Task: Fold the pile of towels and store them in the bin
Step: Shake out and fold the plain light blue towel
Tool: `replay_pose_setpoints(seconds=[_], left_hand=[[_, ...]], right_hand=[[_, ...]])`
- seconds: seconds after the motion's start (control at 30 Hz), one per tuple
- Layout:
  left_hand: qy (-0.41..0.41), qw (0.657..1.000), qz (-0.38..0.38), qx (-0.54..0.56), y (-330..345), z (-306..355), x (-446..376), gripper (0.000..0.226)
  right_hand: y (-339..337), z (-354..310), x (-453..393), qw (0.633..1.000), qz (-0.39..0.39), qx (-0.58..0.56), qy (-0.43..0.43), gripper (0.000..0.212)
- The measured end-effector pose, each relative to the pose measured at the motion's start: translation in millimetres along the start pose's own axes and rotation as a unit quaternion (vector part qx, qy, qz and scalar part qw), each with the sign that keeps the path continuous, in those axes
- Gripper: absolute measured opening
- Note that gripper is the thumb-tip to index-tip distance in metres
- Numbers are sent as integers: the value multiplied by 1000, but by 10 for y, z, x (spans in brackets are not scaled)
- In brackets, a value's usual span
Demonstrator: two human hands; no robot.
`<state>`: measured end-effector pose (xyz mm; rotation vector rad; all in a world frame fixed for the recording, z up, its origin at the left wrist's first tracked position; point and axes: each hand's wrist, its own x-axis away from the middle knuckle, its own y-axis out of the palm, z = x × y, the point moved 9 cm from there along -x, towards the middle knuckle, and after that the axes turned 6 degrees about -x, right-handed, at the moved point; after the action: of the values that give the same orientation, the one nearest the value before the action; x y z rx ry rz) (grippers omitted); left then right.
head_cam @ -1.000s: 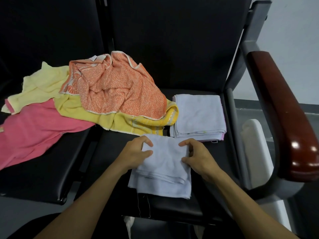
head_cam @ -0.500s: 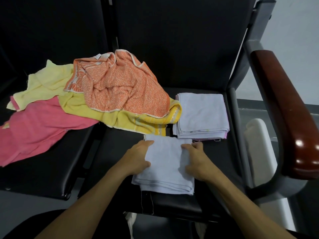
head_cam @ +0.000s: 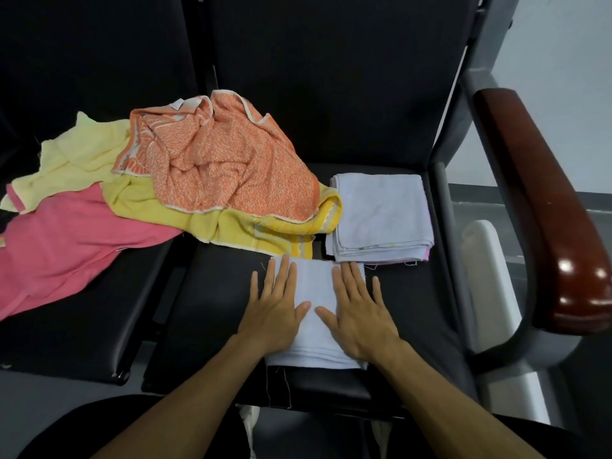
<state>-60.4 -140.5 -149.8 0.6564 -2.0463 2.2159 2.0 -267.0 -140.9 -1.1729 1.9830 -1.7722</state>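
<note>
A small pale lavender towel (head_cam: 314,286) lies folded into a square near the front of the black chair seat (head_cam: 212,293). My left hand (head_cam: 276,309) presses flat on its left side and my right hand (head_cam: 359,313) presses flat on its right side, fingers straight and spread. Just behind it sits a stack of folded lavender towels (head_cam: 381,217). To the left lies the unfolded pile: an orange patterned towel (head_cam: 225,160) on top of a yellow towel (head_cam: 265,226), a pale yellow towel (head_cam: 79,157) and a pink towel (head_cam: 66,240).
A dark red wooden armrest (head_cam: 543,200) on a grey frame borders the seat on the right. A white object (head_cam: 486,270) stands beyond the frame, low on the right. The black seat back (head_cam: 331,77) rises behind the towels.
Both hands had curled fingers gripping the lavender towel's far edge; they folded it over and now lie flat and spread on the smaller folded square.
</note>
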Motion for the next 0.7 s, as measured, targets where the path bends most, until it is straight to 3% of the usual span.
replay_pose_setpoints(seconds=[0.07,0.17,0.23,0.27,0.4,0.53,0.63,0.7], left_hand=[[1,999,-29,-21,-27,48,31,98],[2,1000,-3,-24,-264,47,41,87],[7,998,60,-12,-458,-1,6,62],[11,997,74,-3,-509,-28,-14,54],[2,999,47,-3,-475,-86,-90,60],[-22,998,53,25,-493,-130,-115,34],[-37,982,58,178,-601,-217,-114,20],[-46,949,90,297,-696,-302,-117,18]], right_hand=[[-73,28,37,1000,-20,2,13,97],[-367,29,37,1000,26,-13,9,62],[-574,55,15,996,88,-4,1,43],[-621,82,-6,996,95,1,4,44],[-619,187,-91,997,61,27,29,46],[-650,213,-110,998,54,1,42,26],[-778,266,-93,980,94,-173,25,17],[-889,360,-81,935,125,-330,25,17]])
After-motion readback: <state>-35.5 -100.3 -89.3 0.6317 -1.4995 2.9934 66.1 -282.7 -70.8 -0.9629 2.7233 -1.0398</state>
